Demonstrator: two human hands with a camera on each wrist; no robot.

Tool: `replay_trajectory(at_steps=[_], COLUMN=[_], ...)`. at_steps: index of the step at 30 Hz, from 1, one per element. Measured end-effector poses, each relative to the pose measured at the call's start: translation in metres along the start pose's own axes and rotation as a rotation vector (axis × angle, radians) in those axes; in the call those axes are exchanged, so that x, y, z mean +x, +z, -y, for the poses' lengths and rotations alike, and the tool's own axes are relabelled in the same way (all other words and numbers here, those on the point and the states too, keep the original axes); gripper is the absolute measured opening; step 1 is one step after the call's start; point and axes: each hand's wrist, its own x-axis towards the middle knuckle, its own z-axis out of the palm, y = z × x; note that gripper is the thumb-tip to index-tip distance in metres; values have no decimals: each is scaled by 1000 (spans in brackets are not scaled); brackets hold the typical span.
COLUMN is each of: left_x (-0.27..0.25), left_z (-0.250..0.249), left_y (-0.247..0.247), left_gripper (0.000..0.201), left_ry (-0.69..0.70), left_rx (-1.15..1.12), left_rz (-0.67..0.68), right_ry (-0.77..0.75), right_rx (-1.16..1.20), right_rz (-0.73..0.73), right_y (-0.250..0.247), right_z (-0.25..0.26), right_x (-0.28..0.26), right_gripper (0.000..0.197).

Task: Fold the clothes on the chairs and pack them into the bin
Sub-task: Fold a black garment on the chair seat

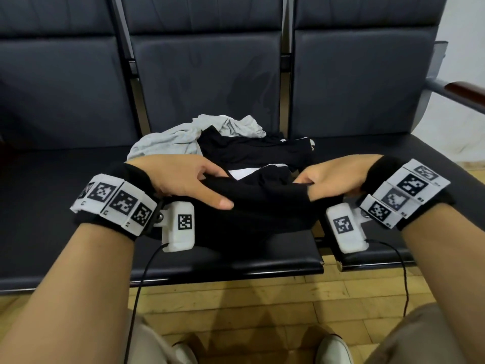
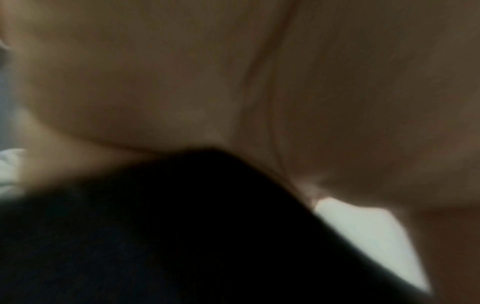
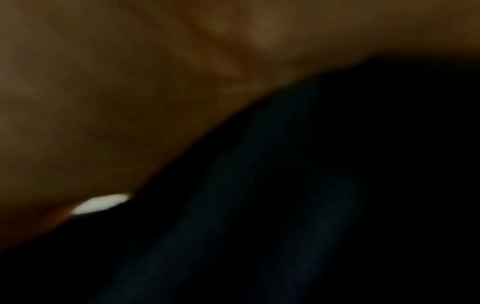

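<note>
A black garment (image 1: 262,206) lies bunched at the front of the middle chair seat (image 1: 236,266). My left hand (image 1: 194,185) grips its left edge, thumb on top and fingers curled into the cloth. My right hand (image 1: 328,179) grips the right edge the same way. Behind it lie another black piece with white stripes (image 1: 252,151) and a crumpled grey garment (image 1: 170,139). Both wrist views are blurred: palm skin against black fabric (image 2: 155,236), and dark cloth (image 3: 285,205) under the right palm. No bin is in view.
Three dark padded chairs stand in a row with metal dividers; the left seat (image 1: 52,185) and right seat (image 1: 393,148) hold no clothes. A wooden armrest (image 1: 464,91) sticks out at far right. Cables hang from my wrists over a wooden floor (image 1: 249,306); my shoes show below.
</note>
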Motion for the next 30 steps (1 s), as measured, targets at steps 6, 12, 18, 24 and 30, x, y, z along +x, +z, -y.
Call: replay_trajectory(at_steps=[6,12,18,24,30], left_x=[4,-10,-44,-76,-103], left_z=[3,-24,-57,-80,-96], left_y=[9,15,4,5,4], left_gripper=[12,18,18,15,31], left_ry=[92,217,368,537,718], left_rx=[-80,-178,-89,-262,-912], left_rz=[-463,-804,-1095,-1116,-701], right_ry=[-205,-415,-671,-729,-796], right_rx=[-7,594,471,607,862], right_rz=[-210,-539,-923,-1016,-887], right_y=[8,9,1,2,9], right_z=[-6,2,49,68,88], right_x=[-13,-15,-61,-101,-138], right_gripper=[16,26,17,27,28])
